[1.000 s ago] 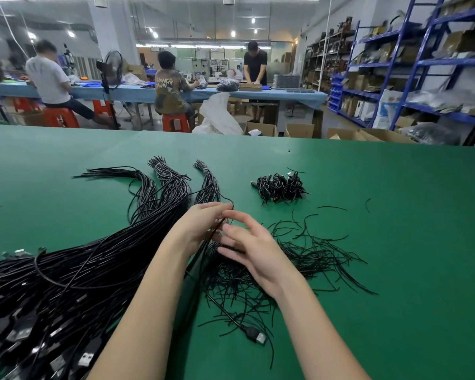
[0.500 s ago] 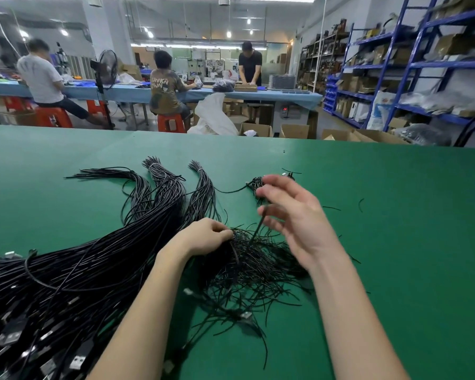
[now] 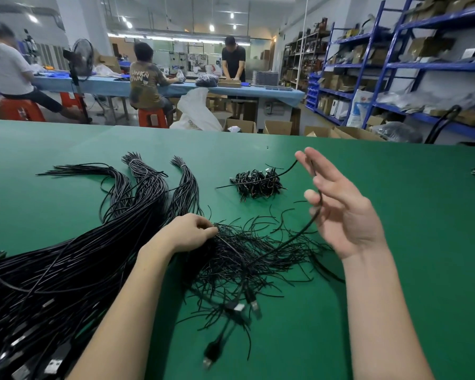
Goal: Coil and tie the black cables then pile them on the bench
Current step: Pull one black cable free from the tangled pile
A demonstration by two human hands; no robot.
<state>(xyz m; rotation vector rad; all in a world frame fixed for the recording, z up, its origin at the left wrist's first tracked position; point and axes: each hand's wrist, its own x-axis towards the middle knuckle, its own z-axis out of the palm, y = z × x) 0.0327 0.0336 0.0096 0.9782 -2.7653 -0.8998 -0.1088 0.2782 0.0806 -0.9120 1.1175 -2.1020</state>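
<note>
We look down at a green counter (image 3: 395,215) in a workshop. Our right hand (image 3: 346,209) is raised at centre right, palm turned inward. One black cable (image 3: 285,242) runs over its fingers (image 3: 313,194); they look loosely curled about it, with the far end flicking out toward the upper middle of the frame. The outer fingers stand straight. Our left hand (image 3: 188,233) sits at centre, its fingertips pinching into a loose heap of thin ties (image 3: 244,259) spread below and to its right.

A thick mass of uncoiled cables (image 3: 74,256) fills the lower left and fans out toward the upper left. A small pile (image 3: 257,182) of finished bundles lies just above centre, well apart from the heap. Plugs (image 3: 239,308) lie blurred near the bottom middle.

We judge the cable light, limp and a little springy, so it will whip and slip unless caught. The best hold seems to be near one end, just behind the plug, letting the rest loop round the fingers. The ties look thin and tangle-prone, so drawing one out by its tip should serve.
</note>
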